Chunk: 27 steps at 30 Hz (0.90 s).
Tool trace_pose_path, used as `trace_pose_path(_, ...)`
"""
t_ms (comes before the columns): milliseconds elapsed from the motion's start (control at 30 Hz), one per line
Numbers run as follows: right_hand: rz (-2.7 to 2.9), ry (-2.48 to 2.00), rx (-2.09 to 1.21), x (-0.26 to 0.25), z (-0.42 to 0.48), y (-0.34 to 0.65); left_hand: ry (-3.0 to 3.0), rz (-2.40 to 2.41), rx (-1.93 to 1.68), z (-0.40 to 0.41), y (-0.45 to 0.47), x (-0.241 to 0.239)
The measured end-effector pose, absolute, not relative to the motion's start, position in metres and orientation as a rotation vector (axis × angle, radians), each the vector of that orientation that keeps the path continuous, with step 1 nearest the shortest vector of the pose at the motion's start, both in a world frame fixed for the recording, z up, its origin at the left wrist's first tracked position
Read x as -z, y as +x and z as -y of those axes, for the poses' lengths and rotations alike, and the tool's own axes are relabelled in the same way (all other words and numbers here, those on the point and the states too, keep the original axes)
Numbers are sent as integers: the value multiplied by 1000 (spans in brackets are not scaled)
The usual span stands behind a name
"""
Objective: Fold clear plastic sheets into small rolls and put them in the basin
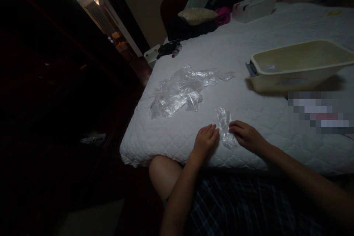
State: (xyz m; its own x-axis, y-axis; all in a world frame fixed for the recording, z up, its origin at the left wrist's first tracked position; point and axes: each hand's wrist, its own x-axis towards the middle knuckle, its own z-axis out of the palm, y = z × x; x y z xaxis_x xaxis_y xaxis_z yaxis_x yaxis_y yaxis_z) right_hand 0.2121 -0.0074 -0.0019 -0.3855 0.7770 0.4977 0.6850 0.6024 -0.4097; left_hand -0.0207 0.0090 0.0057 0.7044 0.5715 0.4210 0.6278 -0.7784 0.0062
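A small, narrow clear plastic bag [224, 128] lies crinkled on the white quilted bed, between my two hands. My left hand [205, 141] rests on the quilt at its left edge, fingers stretched out and holding nothing I can see. At the opposite edge, my right hand [246, 134] has its fingertips closed on the side of the small bag. Farther back, a loose spread of several clear plastic bags [179, 90] covers the left part of the bed. Their overlaps hide how many there are.
A cream plastic tub [293, 81] with a grey handle stands on the bed at right, some clear plastic inside. Near it is a blurred-out item [320, 114]. At the back are a white box [254, 8], a pink roll [222, 16] and a beige pillow [197, 15].
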Motion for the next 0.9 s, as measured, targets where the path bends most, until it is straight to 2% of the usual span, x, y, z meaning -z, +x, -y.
trace_pose_path(267,2112,-1103,-259,6,7,214,-2939,986,614,-18,-2,5)
trace_pose_path(633,1921,-1282,-515,5,7,211,-2934,1312,870,-17,-1,7)
trace_pose_path(900,1933,-1273,-483,4,5,211,-2923,1396,1160,-19,2,8)
